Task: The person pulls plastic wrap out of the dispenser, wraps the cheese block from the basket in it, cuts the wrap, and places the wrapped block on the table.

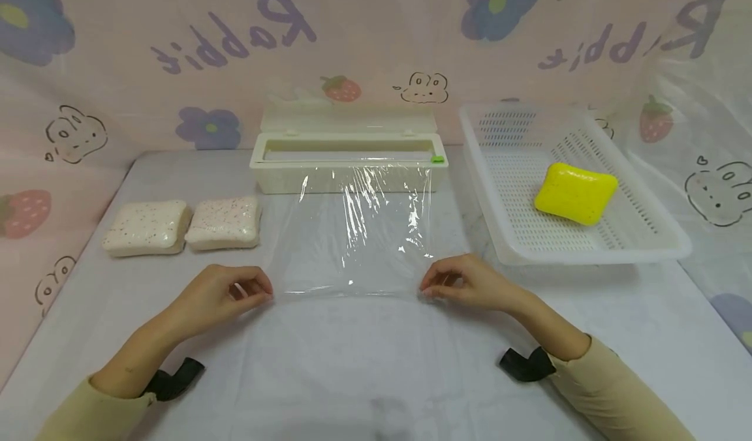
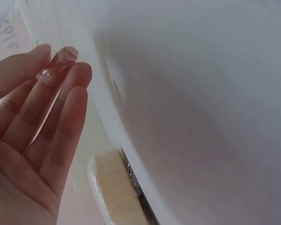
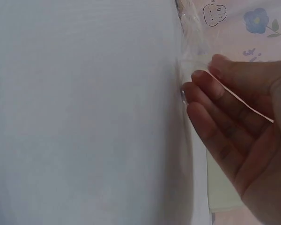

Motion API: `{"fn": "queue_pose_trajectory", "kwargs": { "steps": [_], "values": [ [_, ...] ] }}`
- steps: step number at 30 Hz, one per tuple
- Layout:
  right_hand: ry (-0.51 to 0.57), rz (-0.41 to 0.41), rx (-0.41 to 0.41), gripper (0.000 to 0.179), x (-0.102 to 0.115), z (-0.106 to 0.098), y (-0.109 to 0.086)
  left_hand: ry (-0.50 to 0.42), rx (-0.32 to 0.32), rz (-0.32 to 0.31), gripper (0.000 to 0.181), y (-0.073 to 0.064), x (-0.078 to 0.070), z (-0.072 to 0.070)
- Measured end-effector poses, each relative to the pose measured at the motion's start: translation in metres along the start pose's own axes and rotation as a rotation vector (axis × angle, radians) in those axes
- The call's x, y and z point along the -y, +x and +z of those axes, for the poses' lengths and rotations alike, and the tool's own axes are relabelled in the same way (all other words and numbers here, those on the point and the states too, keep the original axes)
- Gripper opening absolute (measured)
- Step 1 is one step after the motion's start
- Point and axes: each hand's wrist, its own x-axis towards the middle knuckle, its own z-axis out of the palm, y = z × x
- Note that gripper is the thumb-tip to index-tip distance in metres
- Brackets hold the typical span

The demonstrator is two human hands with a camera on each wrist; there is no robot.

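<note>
A sheet of clear plastic wrap stretches from the slot of a cream wrap dispenser toward the person. My left hand pinches its front left corner between thumb and fingers; in the left wrist view a bit of film shows at the fingertips. The front right corner is pinched by my right hand, which the right wrist view shows from the palm side. Left of the sheet lie two speckled whitish blocks side by side, seemingly in glossy film.
At the right stands a white perforated basket with a yellow wrapped block in it. The dispenser's lid is raised, and a green cutter slide sits at its right end. A patterned curtain hangs behind the white table.
</note>
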Motion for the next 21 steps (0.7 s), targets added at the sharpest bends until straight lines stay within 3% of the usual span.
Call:
{"fn": "queue_pose_trajectory", "kwargs": {
  "steps": [7, 12, 16, 21],
  "values": [
    [-0.007, -0.101, 0.006, 0.006, -0.0031, -0.0014, -0.0024, 0.024, 0.056, 0.015, 0.015, -0.0062, 0.0033, -0.0022],
    [-0.037, -0.183, 0.048, 0.007, -0.0033, -0.0036, -0.0037, -0.009, 0.099, 0.065, 0.018, -0.0099, 0.0051, -0.0025],
    [-0.073, -0.176, 0.093, 0.006, -0.0003, -0.0045, -0.0057, 0.000, 0.121, 0.076, 0.015, -0.0103, 0.0040, -0.0007],
    [-0.084, -0.156, 0.101, 0.010, 0.0011, -0.0039, -0.0076, 0.048, 0.100, 0.042, 0.018, -0.0093, -0.0010, 0.0005]
  ]
}}
